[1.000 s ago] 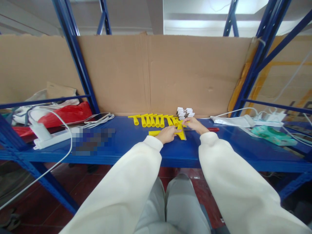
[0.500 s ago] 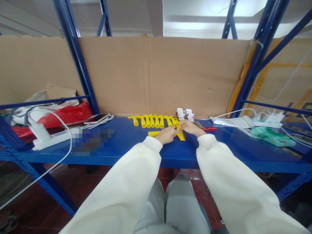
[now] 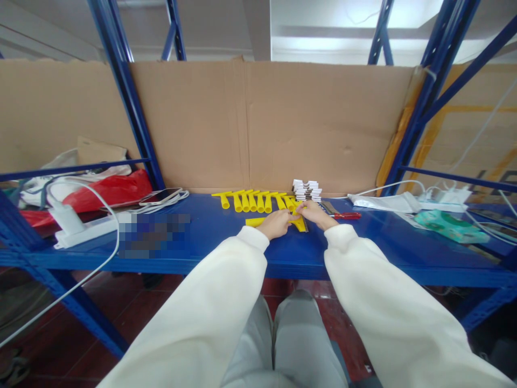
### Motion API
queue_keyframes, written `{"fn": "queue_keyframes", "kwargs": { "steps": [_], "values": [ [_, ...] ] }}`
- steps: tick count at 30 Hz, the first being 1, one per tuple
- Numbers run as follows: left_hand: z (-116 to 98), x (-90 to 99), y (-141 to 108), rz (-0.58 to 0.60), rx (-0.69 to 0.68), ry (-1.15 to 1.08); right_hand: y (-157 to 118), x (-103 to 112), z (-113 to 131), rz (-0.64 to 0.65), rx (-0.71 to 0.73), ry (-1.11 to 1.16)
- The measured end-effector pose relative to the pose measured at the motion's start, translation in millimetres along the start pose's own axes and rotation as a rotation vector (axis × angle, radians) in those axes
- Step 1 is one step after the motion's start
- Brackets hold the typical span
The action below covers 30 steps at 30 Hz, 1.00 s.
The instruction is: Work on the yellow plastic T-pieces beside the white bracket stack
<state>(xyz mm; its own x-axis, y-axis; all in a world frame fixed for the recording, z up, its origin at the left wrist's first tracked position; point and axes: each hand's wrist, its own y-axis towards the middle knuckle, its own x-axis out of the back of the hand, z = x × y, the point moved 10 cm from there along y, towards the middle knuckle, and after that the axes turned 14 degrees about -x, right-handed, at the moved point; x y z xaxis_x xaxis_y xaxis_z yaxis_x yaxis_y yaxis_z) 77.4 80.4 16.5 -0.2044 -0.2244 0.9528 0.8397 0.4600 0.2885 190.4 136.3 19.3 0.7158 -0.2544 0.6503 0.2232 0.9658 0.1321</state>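
My left hand (image 3: pixel 277 223) rests on a yellow T-shaped scraper (image 3: pixel 254 221) lying on the blue shelf (image 3: pixel 226 242), fingers closed over its handle. My right hand (image 3: pixel 315 213) pinches the scraper's head end (image 3: pixel 301 223), where a thin dark blade shows. Both hands meet over this piece. Just behind them lies a row of several more yellow scrapers (image 3: pixel 254 200). A stack of small white blade packs (image 3: pixel 307 189) stands at the back, right of the row.
A red-handled screwdriver (image 3: pixel 343 215) lies right of my right hand. A white power strip (image 3: pixel 86 226), cables and a phone (image 3: pixel 161 194) sit at the left, red and white bags beyond. Cardboard backs the shelf. White and teal packets lie at the right.
My right hand drew in leftward from the screwdriver to the scraper's head. My left hand stayed on the handle.
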Motion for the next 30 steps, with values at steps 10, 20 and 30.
{"fn": "queue_keyframes", "kwargs": {
  "steps": [10, 20, 30],
  "values": [
    [11.6, 7.0, -1.9, -0.101, 0.070, -0.050, -2.8, 16.0, -9.4, -0.033, -0.138, 0.423],
    [23.2, 12.5, -6.9, -0.196, 0.140, -0.051, -24.5, -28.6, -3.6, 0.541, -0.229, 0.480],
    [15.2, 13.1, -11.8, -0.026, 0.250, 0.067, -32.1, -27.5, 2.9, 0.521, -0.194, 0.453]
  ]
}}
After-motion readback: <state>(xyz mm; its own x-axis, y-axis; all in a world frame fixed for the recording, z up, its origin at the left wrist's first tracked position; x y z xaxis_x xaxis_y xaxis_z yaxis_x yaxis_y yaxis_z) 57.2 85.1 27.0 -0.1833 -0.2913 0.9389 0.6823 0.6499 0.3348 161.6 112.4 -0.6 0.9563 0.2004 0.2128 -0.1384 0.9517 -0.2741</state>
